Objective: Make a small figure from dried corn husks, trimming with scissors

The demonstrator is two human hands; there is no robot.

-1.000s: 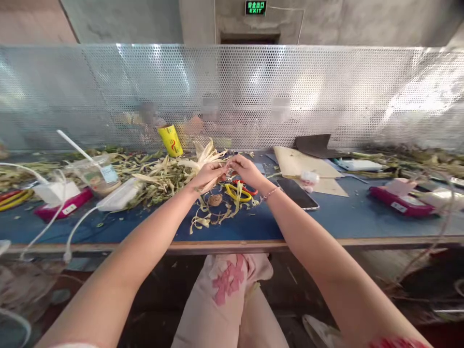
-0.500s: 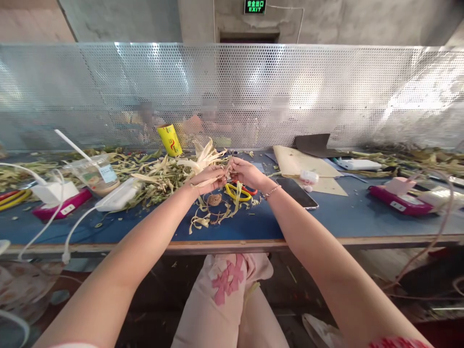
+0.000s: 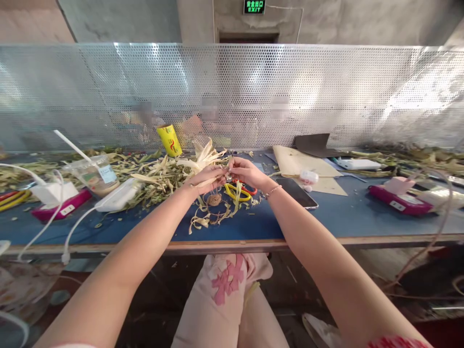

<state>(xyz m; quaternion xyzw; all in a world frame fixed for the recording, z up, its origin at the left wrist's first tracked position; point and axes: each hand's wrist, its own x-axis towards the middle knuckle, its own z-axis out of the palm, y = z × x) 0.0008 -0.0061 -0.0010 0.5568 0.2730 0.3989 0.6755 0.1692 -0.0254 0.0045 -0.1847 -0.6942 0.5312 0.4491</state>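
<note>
My left hand is closed on a pale strip of dried husk, which lies along its fingers. Fingertip to fingertip with it, my right hand pinches something too small to make out. Both are raised just over the table's middle. Below them lie a small ball of brown twine, scissors with yellow handles and curled husk scraps. A large pale husk rises behind my left hand, at the edge of a heap of dried leaves.
A yellow tube stands near the perforated metal screen. At left are a plastic cup, a white power bank and a magenta power strip. A phone, white jar and paper sheets lie at right.
My right fingers have shifted very slightly at the pinch between the hands. Everything else stays where it was.
</note>
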